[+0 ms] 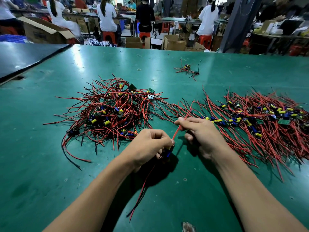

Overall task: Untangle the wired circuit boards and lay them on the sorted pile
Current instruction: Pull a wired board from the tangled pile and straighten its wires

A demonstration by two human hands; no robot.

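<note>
A tangled heap of circuit boards with red and black wires (115,111) lies on the green table, left of centre. To the right spreads the sorted pile (260,121), its boards in a row and the wires combed toward me. My left hand (150,144) grips one small circuit board (167,152) just above the table; two of its wires (142,190) hang down toward me. My right hand (202,133) pinches that board's red wire (179,127), which runs straight up and away between the two hands.
The green table (50,164) stretches wide around the piles. A few loose wired boards (188,69) lie at the back, with a rubber band (139,69) near them. A dark panel (25,57) covers the far left corner. Seated people and cardboard boxes fill the background.
</note>
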